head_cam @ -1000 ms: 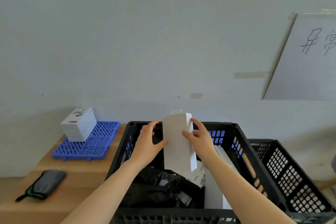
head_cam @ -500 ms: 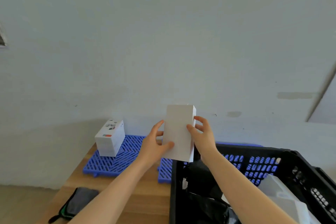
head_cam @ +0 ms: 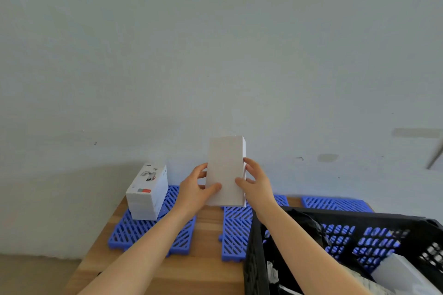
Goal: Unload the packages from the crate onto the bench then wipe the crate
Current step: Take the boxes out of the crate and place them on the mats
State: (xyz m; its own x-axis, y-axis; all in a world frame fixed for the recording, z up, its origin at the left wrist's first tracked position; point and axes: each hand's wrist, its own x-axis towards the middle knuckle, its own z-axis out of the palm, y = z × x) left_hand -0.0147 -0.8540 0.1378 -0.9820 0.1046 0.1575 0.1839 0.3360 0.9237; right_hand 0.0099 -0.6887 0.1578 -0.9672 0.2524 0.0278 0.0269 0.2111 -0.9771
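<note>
Printed white carton (head_cam: 147, 195) on blue slotted mat (head_cam: 134, 235) at L. L hand (head_cam: 195, 193) & R hand (head_cam: 256, 185) pinch tall plain white cardboard box (head_cam: 225, 170) by its sides, long axis upright, above wooden bench (head_cam: 206, 268); second blue mat (head_cam: 236, 235) just below. Black lattice crate (head_cam: 335, 213) at R.

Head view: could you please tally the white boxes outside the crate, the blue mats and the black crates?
White boxes: 2, the plain box held by the left hand and right hand, the printed box on the left mat.
Blue mats: 3, left mat, middle mat, right mat.
Black crates: 1, the crate.
Total: 6.
</note>
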